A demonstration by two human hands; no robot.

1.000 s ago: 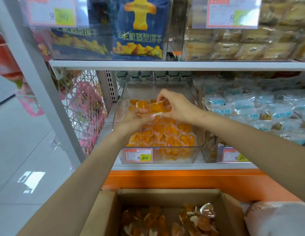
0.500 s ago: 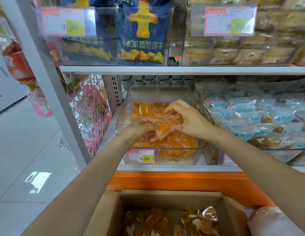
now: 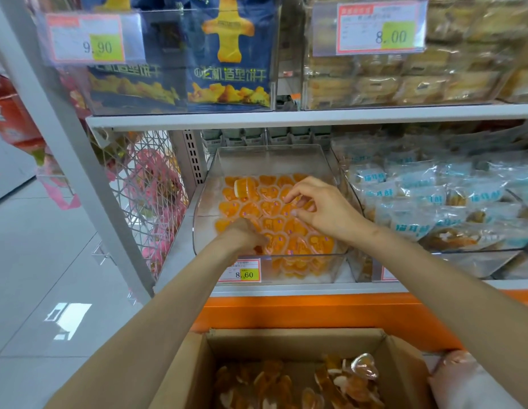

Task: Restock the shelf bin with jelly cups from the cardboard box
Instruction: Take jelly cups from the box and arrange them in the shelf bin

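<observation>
We face a shelf (image 3: 286,289). Below our hands, an open box (image 3: 286,345) holds loose jelly cups (image 3: 357,385). Both hands reach into the clear bin (image 3: 271,160), over its packed cups (image 3: 298,228). Our right hand (image 3: 327,211) curls its fingers loosely, gripping nothing. Our left hand (image 3: 242,236) hides its fingers; we cannot tell its grip. Beyond it, one cup (image 3: 243,187) lies tipped.

left hand (image 3: 242,236), right hand (image 3: 327,208), perhaps touching cups (image 3: 271,206)

Illumination is bright, even and diffuse, with faint shadows inside the shelf bin (image 3: 274,160). Below-left of the bin a white reflection (image 3: 68,320) glares off the floor (image 3: 35,261); above it, clear fronts (image 3: 168,69) show hazy sheen, and frame edges bow.
</observation>
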